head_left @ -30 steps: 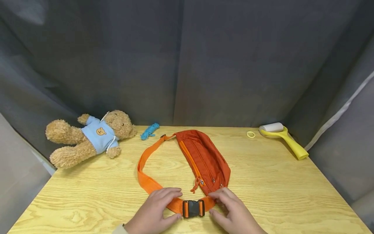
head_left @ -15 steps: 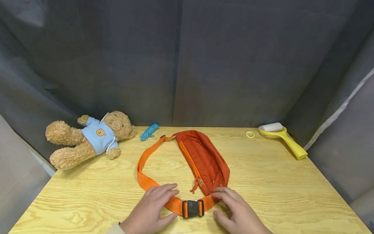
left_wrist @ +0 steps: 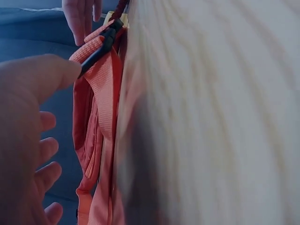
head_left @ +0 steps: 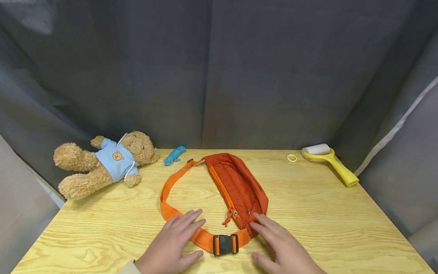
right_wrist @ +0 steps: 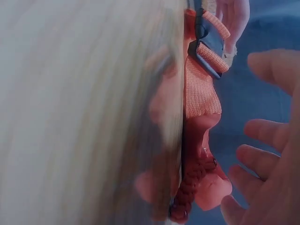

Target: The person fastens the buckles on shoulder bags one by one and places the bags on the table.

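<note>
A red waist bag (head_left: 236, 186) lies on the table at the middle of the head view, its orange strap (head_left: 171, 182) looped out to the left. The strap's black buckle (head_left: 225, 244) is fastened at the near side. My left hand (head_left: 174, 241) hovers left of the buckle, fingers spread over part of the strap and holding nothing. On the other side, my right hand (head_left: 284, 245) is held near the bag's near end with its fingers loosely extended. In the right wrist view a gap shows between those fingers (right_wrist: 258, 161) and the bag.
A teddy bear (head_left: 118, 158) in a blue hoodie lies at the back left, beside a bundle of blue cord (head_left: 175, 155). At the back right are a yellow ring (head_left: 292, 158) and a yellow-handled lint roller (head_left: 337, 163). Dark curtains (head_left: 273, 76) stand behind the table (head_left: 325, 213).
Both hands have drawn apart, the left moving leftward and the right rightward, away from the buckle. Their fingers have straightened. The waist bag has stayed in place.
</note>
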Demonstrator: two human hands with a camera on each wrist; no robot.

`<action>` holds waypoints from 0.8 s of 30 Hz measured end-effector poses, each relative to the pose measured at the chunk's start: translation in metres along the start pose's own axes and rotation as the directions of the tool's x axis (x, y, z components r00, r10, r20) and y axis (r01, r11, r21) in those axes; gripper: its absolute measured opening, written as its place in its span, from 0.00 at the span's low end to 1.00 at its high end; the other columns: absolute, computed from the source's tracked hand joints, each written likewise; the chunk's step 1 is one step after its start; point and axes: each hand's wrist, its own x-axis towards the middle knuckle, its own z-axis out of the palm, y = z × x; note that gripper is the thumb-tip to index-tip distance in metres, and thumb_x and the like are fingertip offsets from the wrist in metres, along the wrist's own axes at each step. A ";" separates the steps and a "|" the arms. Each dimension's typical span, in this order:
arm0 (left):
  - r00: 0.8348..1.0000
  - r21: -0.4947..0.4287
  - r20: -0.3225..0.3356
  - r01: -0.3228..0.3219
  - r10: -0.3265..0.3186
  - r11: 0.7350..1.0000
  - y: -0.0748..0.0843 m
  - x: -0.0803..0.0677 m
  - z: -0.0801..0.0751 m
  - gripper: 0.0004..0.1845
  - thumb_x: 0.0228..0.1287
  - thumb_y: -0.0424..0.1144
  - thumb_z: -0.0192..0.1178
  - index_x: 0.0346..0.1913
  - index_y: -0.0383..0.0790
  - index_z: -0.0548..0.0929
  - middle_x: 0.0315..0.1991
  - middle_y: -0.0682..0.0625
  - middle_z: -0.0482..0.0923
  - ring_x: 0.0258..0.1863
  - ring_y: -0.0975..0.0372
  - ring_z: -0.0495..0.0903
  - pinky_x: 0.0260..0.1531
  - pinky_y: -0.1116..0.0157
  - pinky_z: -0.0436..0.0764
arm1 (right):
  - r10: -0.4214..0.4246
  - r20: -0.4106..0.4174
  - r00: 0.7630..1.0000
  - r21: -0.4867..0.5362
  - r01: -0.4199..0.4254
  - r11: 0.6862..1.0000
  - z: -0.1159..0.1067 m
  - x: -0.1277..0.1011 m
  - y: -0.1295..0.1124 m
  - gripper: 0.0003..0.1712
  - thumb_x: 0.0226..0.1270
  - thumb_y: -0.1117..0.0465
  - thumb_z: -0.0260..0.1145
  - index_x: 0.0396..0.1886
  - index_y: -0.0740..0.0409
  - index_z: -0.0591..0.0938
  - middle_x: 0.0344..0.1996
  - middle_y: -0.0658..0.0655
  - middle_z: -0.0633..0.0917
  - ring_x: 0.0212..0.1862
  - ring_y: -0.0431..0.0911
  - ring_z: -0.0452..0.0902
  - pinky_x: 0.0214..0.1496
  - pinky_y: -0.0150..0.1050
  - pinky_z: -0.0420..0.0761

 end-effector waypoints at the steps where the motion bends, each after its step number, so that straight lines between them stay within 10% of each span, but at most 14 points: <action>1: 1.000 0.002 -0.001 0.000 0.000 1.000 -0.001 0.000 0.000 0.38 0.67 0.64 0.59 0.75 0.50 0.68 0.79 0.52 0.55 0.76 0.54 0.57 0.70 0.41 0.59 | -0.003 -0.001 1.000 -0.015 0.003 1.000 0.000 -0.001 0.000 0.38 0.63 0.36 0.68 0.69 0.47 0.76 0.74 0.47 0.67 0.72 0.47 0.65 0.67 0.55 0.72; 9: 1.000 0.061 -0.015 0.004 -0.003 0.998 -0.006 -0.004 -0.003 0.42 0.65 0.67 0.59 0.76 0.51 0.66 0.80 0.52 0.49 0.77 0.51 0.55 0.69 0.39 0.60 | -0.091 -0.079 0.993 -0.115 0.081 0.990 -0.001 -0.004 0.007 0.43 0.60 0.31 0.68 0.69 0.49 0.77 0.75 0.52 0.67 0.72 0.50 0.65 0.75 0.25 0.31; 21: 0.997 0.195 -0.062 0.047 -0.036 0.980 -0.014 -0.013 -0.007 0.47 0.61 0.73 0.56 0.79 0.58 0.58 0.81 0.50 0.45 0.77 0.50 0.53 0.71 0.39 0.54 | -0.073 -0.042 0.996 -0.213 0.062 0.975 -0.002 -0.007 0.013 0.53 0.57 0.21 0.61 0.75 0.49 0.71 0.78 0.55 0.59 0.76 0.58 0.56 0.72 0.36 0.18; 24: 0.997 0.201 -0.064 0.064 -0.052 0.978 -0.015 -0.015 -0.009 0.48 0.61 0.74 0.56 0.80 0.61 0.55 0.82 0.50 0.43 0.78 0.50 0.51 0.72 0.39 0.52 | -0.049 -0.028 0.998 -0.213 0.042 0.976 -0.004 -0.007 0.014 0.55 0.56 0.20 0.59 0.76 0.49 0.69 0.79 0.55 0.57 0.77 0.58 0.53 0.77 0.51 0.25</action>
